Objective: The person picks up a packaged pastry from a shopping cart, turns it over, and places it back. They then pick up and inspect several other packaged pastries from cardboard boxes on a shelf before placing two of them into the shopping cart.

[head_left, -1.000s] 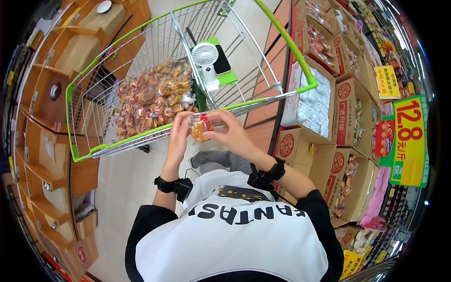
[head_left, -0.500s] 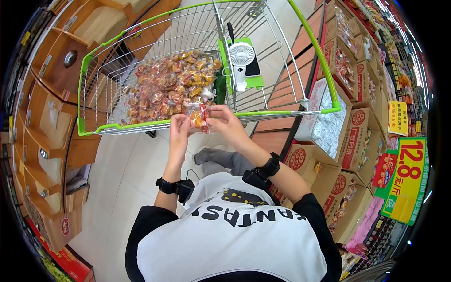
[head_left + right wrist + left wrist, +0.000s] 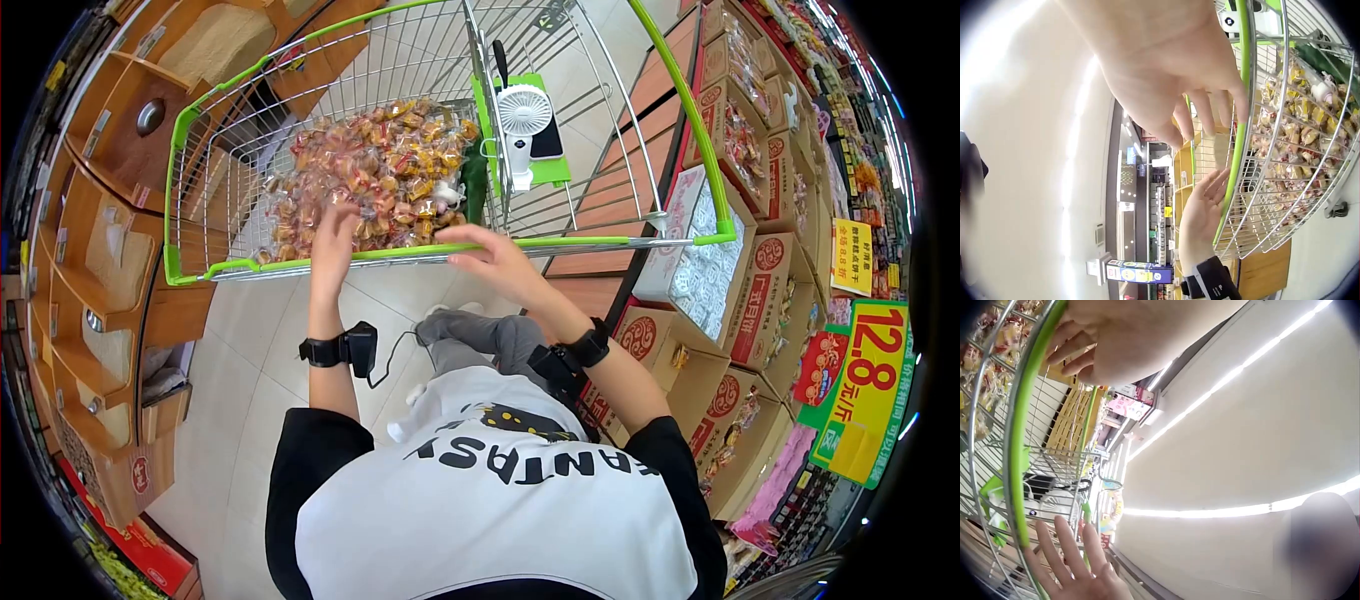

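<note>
In the head view, many wrapped snack packets lie heaped in a shopping cart with a green rim. The left hand is above the near rim at the heap's lower edge, fingers pointing into the cart. Fingers spread and relaxed, the right hand is beside the same rim, to the right. Both wrist views show the right hand and left hand with nothing in their fingers. Whether either hand touches the rim cannot be told.
A white fan and a dark phone lie on a green panel in the cart. Cardboard boxes of packets line the right, near a yellow price sign. Wooden shelves stand on the left.
The clear packet with red and orange, held between both hands, is no longer in them. The hands have moved apart, the left going left over the cart's rim.
</note>
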Tool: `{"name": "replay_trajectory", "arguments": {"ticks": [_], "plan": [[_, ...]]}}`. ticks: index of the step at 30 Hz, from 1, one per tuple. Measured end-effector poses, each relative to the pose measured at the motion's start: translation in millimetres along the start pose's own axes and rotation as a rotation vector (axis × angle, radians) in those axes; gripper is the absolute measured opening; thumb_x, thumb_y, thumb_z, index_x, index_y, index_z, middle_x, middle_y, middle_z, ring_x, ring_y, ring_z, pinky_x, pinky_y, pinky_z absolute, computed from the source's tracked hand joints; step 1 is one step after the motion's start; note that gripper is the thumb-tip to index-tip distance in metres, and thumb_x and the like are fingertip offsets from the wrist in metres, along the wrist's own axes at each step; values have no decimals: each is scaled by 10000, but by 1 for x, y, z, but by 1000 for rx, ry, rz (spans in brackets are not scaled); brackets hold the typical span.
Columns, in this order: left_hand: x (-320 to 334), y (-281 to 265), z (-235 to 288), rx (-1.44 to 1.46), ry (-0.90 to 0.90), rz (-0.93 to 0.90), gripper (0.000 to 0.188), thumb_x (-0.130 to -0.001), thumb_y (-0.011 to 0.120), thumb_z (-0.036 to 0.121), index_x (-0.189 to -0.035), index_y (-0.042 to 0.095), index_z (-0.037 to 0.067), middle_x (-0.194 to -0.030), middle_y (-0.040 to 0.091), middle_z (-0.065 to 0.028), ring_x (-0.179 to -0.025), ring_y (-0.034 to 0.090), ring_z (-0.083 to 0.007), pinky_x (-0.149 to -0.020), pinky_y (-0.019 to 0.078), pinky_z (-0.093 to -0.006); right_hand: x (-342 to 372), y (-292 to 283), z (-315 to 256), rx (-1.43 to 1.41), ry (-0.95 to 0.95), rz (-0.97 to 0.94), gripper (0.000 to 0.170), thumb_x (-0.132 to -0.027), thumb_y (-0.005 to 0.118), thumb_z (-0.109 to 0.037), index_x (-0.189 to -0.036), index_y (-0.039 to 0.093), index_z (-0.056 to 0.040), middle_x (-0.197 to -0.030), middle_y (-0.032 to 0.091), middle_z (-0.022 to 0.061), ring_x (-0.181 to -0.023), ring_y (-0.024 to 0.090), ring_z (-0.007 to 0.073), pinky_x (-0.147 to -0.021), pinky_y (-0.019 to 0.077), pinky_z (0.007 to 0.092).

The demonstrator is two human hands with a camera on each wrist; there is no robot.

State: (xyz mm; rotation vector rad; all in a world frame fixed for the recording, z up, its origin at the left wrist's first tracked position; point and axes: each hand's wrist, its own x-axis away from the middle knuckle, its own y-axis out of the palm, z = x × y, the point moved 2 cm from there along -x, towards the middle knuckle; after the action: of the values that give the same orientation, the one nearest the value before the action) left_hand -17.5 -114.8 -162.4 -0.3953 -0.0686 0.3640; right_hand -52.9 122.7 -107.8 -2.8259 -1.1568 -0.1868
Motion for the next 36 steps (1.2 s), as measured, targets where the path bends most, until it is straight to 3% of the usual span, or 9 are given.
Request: {"name": "replay_trajectory", "arguments": {"ticks": [2,4,5,7,10,12,18,21,36], "plan": [[6,8,19,-32,8,-37,217,-827,460,215,-924,560,48,-822,599,-83,-788,565,-165,-708,419,-288,7,-4,8,-13,58,0,292,-792,557,-95,-1072,516,-21,-1136,475,74,-1013,492,172,-834,417,278],[12,18,28,-326,-150,-129,216,-813,480,255,-905,572,83,-722,606,-76,-693,587,-216,-630,433,-311,10,-8,10,320,-78,126,245,-773,560,-66,-1015,542,-30,-1025,523,76,-905,536,174,-783,447,282],[15,23,28,-421,-9,-66,207,-801,490,276,-869,580,102,-658,591,-80,-651,576,-261,-578,424,-339,10,-7,12,319,-74,123,245,-773,560,-66,-1015,542,-30,-1025,523,76,-905,536,174,-783,447,282],[16,27,37,-418,-63,-136,211,-800,490,276,-861,582,97,-649,585,-82,-648,572,-266,-571,418,-343,10,-8,10,601,-218,306,214,-746,559,-47,-960,554,-34,-908,541,109,-826,546,221,-715,459,308],[16,30,37,-457,-66,-224,224,-797,492,284,-837,598,91,-645,578,-101,-639,557,-286,-556,405,-364,11,-11,18,765,-116,277,186,-715,547,-52,-897,573,-29,-848,547,130,-797,521,294,-693,432,360],[17,31,36,-573,40,-254,254,-804,486,298,-762,580,66,-627,564,-102,-592,541,-284,-539,391,-358,11,-12,18,789,-159,281,178,-722,542,-56,-894,572,-25,-834,549,126,-794,522,294,-691,431,364],[19,32,38,-536,86,-230,265,-810,486,307,-774,596,68,-645,565,-121,-624,542,-301,-546,391,-370,13,-15,14,775,-265,266,165,-737,522,-49,-892,570,-18,-776,541,118,-761,523,291,-672,427,376],[19,31,43,-537,31,-263,242,-811,481,286,-772,609,83,-648,568,-133,-641,536,-323,-606,404,-388,13,-16,20,778,-296,270,162,-740,519,-51,-891,570,-16,-758,534,119,-750,521,289,-665,423,378],[16,33,40,-521,-66,-320,269,-807,470,301,-750,570,58,-687,562,-150,-675,537,-338,-567,391,-402,16,-16,22,803,-278,315,184,-727,529,-59,-897,598,-44,-789,571,96,-746,548,266,-657,448,352]]}}
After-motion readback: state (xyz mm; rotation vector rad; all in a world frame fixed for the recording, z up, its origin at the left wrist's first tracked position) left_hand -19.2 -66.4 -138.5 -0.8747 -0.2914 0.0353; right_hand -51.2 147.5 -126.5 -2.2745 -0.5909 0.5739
